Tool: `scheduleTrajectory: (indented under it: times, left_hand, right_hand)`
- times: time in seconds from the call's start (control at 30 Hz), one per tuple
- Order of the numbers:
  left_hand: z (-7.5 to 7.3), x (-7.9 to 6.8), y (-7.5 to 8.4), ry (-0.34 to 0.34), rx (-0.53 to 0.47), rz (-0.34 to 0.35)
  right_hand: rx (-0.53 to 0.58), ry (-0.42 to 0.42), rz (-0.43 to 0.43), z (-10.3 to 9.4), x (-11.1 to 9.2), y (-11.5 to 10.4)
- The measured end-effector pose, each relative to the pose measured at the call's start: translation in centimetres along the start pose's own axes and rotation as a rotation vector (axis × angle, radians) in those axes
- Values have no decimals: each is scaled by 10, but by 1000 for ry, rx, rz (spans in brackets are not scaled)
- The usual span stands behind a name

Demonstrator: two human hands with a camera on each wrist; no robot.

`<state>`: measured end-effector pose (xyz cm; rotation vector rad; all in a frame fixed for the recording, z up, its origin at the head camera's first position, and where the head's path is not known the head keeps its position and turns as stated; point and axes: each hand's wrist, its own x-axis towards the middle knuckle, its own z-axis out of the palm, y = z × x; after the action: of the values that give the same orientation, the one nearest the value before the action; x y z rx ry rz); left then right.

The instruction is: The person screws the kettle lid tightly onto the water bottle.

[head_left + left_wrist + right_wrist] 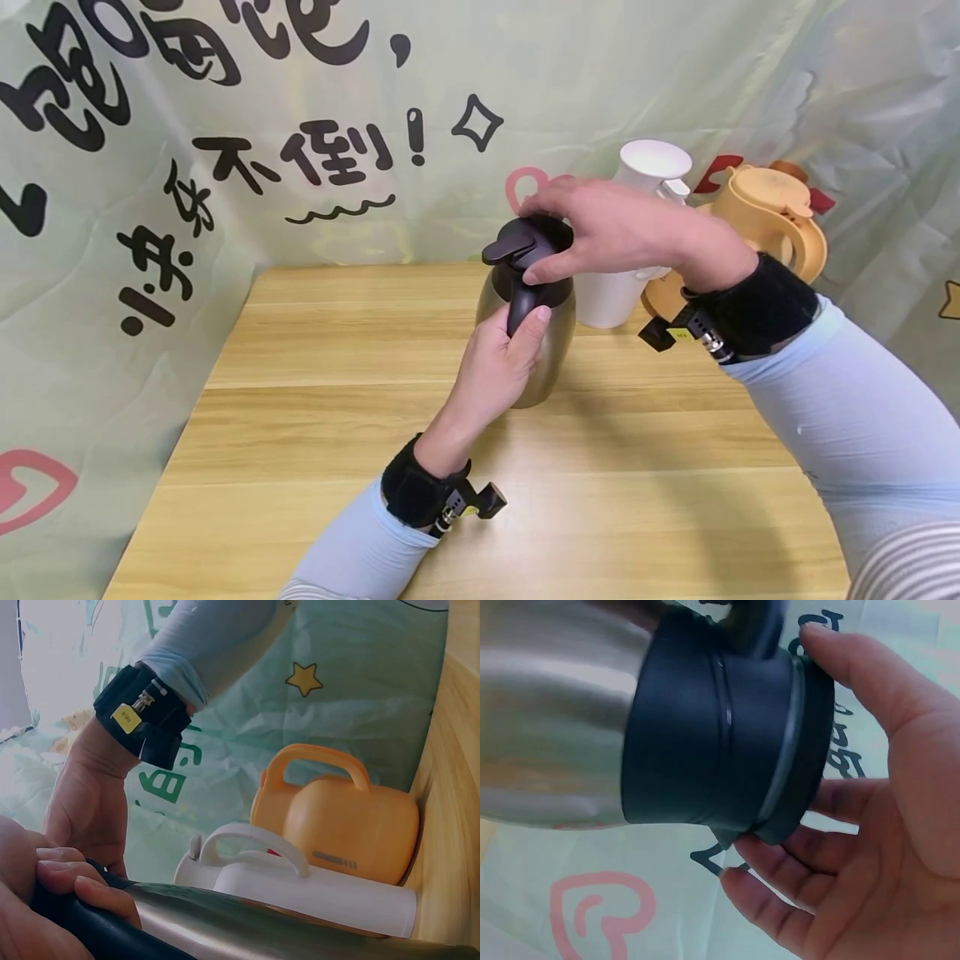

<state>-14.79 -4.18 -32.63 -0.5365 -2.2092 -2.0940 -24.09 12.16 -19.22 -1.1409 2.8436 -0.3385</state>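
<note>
A brushed-metal thermos jug [557, 354] with a black collar, lid and handle stands upright on the wooden table. My left hand [497, 367] grips its black handle [521, 307], the thumb lying along it. Over the top, my right hand [626, 229] holds the black lid [810, 742] by its rim. The right wrist view shows the thumb on one side of that lid and curled fingers [780, 862] on the other. A lever juts from the lid on its left side in the head view. The left wrist view has the left fingers [90, 885] wrapped round the handle.
Just behind the jug, to the right, stands a white jug [600, 302], partly covered by my right hand. Beyond it is a yellow-orange jug [759, 190] with a big handle. A printed cloth [337, 242] hangs along the table's [315, 417] back and sides.
</note>
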Motion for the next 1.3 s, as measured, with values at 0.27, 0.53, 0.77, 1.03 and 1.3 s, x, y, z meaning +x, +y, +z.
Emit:
scheduleTrajectory:
  times: [0.27,0.53,0.77,1.03,1.3]
  left_hand:
    - [0,1,-3,-7,-7,3]
    - [1,1,-2,5,-10,2]
    - [0,1,-1,2,-5,8]
    - [1,1,-1,3,-13,16]
    - [0,1,-2,-2,8,8]
  right_hand:
    - [-65,104,46,10,-3,-5]
    - [-103,139,133,16,-2,-10]
    - [-78,83,106,11,-5,-10]
    - [50,-87,-48,-5,-6,-2]
    - [19,-47,0,-5,-4,-2]
